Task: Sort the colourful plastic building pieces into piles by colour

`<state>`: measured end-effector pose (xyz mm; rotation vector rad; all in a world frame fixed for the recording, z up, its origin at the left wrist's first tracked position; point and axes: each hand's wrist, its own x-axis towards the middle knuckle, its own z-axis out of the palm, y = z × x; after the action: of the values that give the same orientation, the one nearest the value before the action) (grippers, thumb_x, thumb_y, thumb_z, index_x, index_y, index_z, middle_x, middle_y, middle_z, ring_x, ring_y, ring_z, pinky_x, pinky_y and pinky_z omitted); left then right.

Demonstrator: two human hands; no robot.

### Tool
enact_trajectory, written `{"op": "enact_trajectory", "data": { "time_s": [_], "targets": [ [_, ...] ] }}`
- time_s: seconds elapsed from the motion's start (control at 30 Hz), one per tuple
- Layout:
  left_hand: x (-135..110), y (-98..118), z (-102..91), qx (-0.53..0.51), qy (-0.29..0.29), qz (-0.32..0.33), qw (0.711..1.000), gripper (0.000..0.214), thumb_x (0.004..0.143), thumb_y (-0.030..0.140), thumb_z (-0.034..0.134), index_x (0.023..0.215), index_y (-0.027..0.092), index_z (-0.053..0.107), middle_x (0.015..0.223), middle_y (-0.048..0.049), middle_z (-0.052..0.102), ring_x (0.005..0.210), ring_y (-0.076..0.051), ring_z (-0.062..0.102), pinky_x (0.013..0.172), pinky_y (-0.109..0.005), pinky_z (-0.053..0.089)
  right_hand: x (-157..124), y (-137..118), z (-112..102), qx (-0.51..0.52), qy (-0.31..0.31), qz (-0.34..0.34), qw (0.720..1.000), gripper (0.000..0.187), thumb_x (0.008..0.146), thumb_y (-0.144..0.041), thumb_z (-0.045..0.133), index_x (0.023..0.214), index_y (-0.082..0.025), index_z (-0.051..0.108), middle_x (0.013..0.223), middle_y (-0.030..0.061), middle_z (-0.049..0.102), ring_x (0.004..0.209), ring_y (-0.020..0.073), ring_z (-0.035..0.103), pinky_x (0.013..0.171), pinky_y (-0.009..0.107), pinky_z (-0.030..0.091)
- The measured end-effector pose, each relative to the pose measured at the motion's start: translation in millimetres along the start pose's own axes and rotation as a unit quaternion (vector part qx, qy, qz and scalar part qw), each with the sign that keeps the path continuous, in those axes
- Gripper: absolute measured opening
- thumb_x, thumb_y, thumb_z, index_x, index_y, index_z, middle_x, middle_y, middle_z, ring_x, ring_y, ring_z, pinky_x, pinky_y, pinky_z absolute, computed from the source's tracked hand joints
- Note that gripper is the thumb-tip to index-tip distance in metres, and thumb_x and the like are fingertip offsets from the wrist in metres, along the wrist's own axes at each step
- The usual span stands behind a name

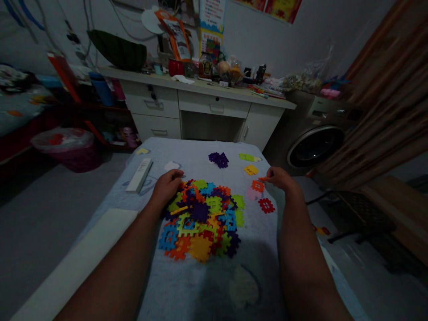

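Note:
A heap of interlocking plastic building pieces (200, 211) in several colours lies on the cloth-covered table (187, 294). My left hand (169, 183) is at the heap's upper left edge, its fingers curled together; whatever they grip is hidden. On the right, my right hand (280, 177) pinches an orange building piece (262, 179) between its fingertips. Just below that piece, an orange window-shaped piece (257, 186) lies flat. A red window-shaped piece (266, 205) is nearer to me, a yellow piece (250, 170) farther off. Purple pieces (219, 159) form a small group at the far side.
Lime-green pieces (246, 157) lie near the table's far right corner. A white remote-like bar (139, 175) rests on the left. Beyond stand a cluttered white desk (214, 96) and a washing machine (310, 129). A pink bin (72, 151) is on the floor at left.

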<state>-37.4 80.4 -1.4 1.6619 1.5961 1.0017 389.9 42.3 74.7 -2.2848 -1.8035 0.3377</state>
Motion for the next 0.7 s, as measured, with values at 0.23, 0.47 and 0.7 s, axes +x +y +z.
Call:
{"op": "enact_trajectory", "data": {
  "time_s": [0.23,0.47,0.7],
  "targets": [
    [1,-1,-0.6,0.004,0.007,0.006,1.000,0.039,0.068,0.023,0.050,0.102,0.020,0.069,0.103,-0.0050,0.074,0.090,-0.022,0.067,0.085,-0.033,0.051,-8,3,2,0.008,-0.129,0.018,0.991,0.017,0.063,-0.012,0.072,0.073,-0.019,0.059,0.070,-0.0039,0.060,0.061,0.0094,0.049,0.053,0.021,0.033],
    [0,1,-0.7,-0.004,0.001,-0.007,1.000,0.040,0.069,0.024,0.050,0.104,0.019,0.069,0.102,-0.0054,0.073,0.081,-0.020,0.067,0.079,-0.032,0.052,-6,3,3,0.019,-0.158,0.028,0.987,0.011,0.069,-0.012,0.067,0.076,-0.018,0.063,0.075,-0.0011,0.064,0.066,0.0111,0.055,0.057,0.020,0.038],
    [0,1,-0.5,0.002,0.004,0.000,1.000,0.038,0.069,0.023,0.049,0.102,0.020,0.069,0.099,-0.0052,0.073,0.085,-0.021,0.067,0.080,-0.032,0.051,-9,-8,12,-0.041,-0.107,0.041,0.993,0.042,0.075,-0.029,0.071,0.114,-0.016,0.064,0.109,0.0109,0.068,0.086,0.0180,0.064,0.066,0.024,0.044]
  ]
}}
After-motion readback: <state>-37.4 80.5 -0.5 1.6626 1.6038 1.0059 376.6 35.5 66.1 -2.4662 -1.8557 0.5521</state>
